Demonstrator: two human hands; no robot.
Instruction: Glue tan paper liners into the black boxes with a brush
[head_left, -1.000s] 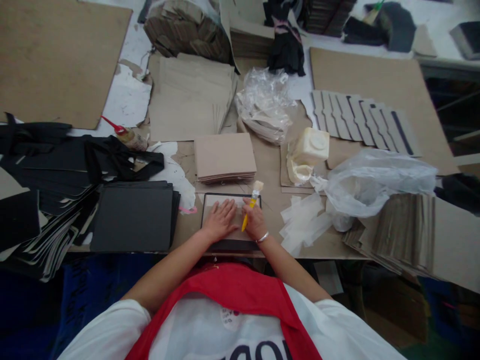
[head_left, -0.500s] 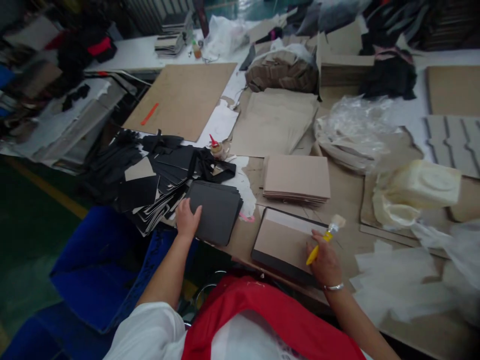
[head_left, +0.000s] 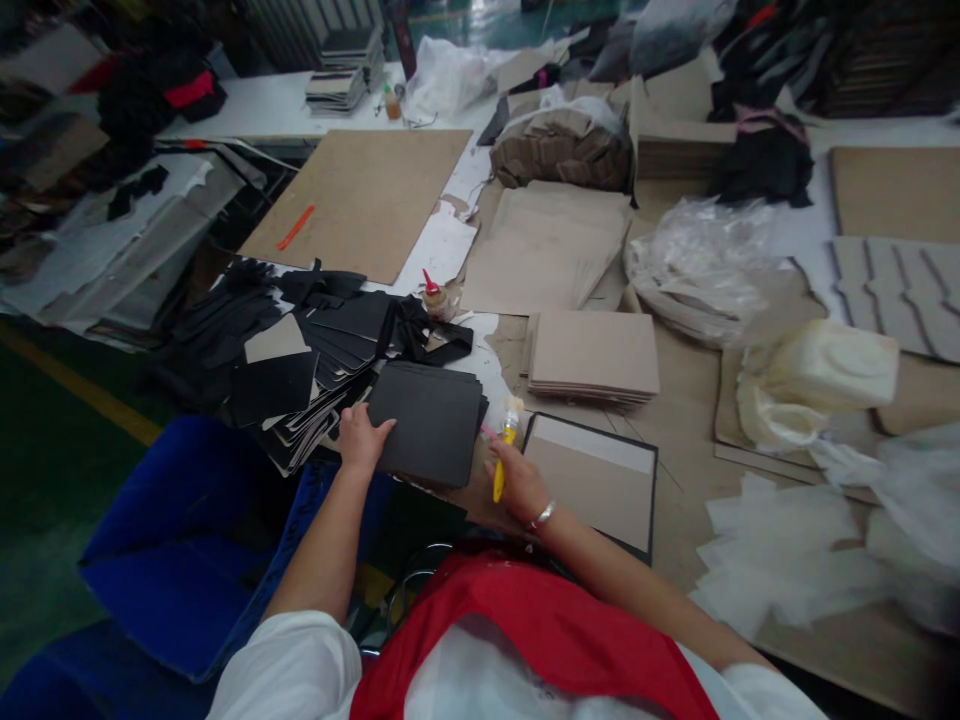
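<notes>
My left hand (head_left: pixel 363 438) rests at the left edge of a stack of black boards (head_left: pixel 429 425), thumb and fingers apart. A yellow-handled brush (head_left: pixel 505 450) stands bristles up in my right hand (head_left: pixel 519 482), which is between the black stack and a board with a black border (head_left: pixel 604 480). That board carries a tan panel and a pale strip along its far side. Behind it lies a stack of tan cards (head_left: pixel 592 355).
Black pieces (head_left: pixel 337 330) heap at the left, by a red-tipped bottle (head_left: pixel 433 297). At the right are a cut plastic jug (head_left: pixel 832 375), clear plastic (head_left: pixel 697 260) and thin white sheets (head_left: pixel 787 560). A blue bin (head_left: pixel 187 540) stands below the table's left edge.
My right hand has moved left with the brush, off the black-bordered board and towards the black stack. My left hand has shifted slightly left. The bordered board has turned a little.
</notes>
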